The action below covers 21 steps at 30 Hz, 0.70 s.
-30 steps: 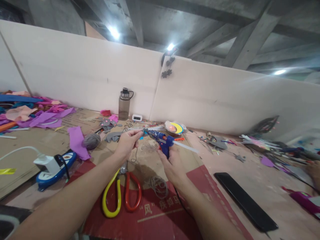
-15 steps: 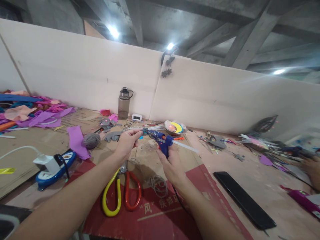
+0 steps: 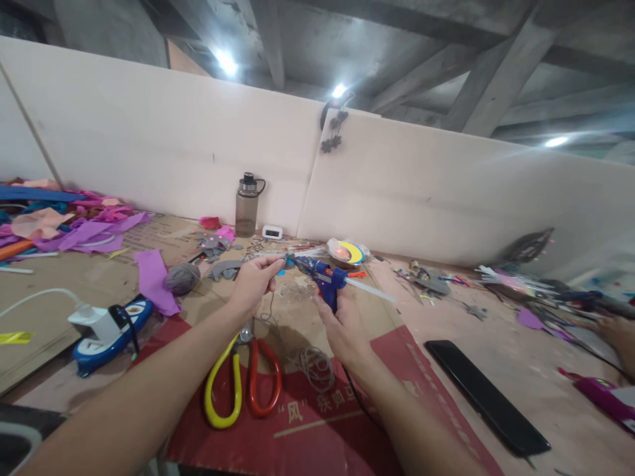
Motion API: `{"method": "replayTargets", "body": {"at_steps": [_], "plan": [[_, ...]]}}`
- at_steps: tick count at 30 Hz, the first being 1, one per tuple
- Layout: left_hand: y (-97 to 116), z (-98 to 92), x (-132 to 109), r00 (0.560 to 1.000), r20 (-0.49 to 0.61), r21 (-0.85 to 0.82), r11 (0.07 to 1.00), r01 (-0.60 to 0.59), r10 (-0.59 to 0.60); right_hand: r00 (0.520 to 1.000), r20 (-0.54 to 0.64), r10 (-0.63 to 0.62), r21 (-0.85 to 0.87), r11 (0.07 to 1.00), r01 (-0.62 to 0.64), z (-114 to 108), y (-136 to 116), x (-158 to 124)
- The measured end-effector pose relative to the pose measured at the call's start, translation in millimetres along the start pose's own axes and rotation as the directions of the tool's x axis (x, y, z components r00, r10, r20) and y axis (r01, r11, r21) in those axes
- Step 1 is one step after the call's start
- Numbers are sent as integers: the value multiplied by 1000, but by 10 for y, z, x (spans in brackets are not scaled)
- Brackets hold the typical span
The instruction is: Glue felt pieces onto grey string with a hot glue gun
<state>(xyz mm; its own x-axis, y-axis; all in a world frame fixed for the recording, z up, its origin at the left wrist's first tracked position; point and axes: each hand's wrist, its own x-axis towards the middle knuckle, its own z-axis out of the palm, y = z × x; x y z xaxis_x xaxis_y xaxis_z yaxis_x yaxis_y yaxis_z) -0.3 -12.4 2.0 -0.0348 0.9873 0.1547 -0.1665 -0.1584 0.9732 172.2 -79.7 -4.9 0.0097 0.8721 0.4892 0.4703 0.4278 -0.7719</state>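
My right hand (image 3: 342, 324) is wrapped round the handle of a blue hot glue gun (image 3: 327, 281), with a clear glue stick (image 3: 370, 289) poking out of its back. The gun's nozzle points left, toward my left hand (image 3: 258, 281). Between the thumb and forefinger of that hand is a small grey piece (image 3: 288, 262), close to the nozzle; its exact shape is too small to tell. A thin grey cord (image 3: 270, 311) hangs below it, near a loose coil (image 3: 316, 369) on the cardboard. Scissors (image 3: 243, 377) with one yellow and one red handle lie under my left forearm.
A black phone (image 3: 486, 396) lies at right, a blue power strip (image 3: 114, 337) at left. Grey yarn (image 3: 182, 279), purple felt (image 3: 155, 281), a bottle (image 3: 247, 205) and a bowl (image 3: 350, 254) stand or lie beyond. Another person's hand (image 3: 618, 334) shows at the right edge.
The glue gun and my right hand have shifted very slightly right, leaving the nozzle a little farther from my left fingertips. My left hand stays almost still.
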Motion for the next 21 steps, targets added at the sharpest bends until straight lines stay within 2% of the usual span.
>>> {"method": "replayTargets", "body": {"at_steps": [6,18,21], "plan": [[19,5,-12,1000,6,-2,1000,8,-8,999,2,-39,19,999,39,1,27,4],[-13,-6,-1,1000,14,-2,1000,2,-2,1000,2,-16,26,1000,16,15,58,14],[-8,-11,11,1000,9,-30,999,23,-23,999,-29,-17,32,999,18,19,65,5]]}}
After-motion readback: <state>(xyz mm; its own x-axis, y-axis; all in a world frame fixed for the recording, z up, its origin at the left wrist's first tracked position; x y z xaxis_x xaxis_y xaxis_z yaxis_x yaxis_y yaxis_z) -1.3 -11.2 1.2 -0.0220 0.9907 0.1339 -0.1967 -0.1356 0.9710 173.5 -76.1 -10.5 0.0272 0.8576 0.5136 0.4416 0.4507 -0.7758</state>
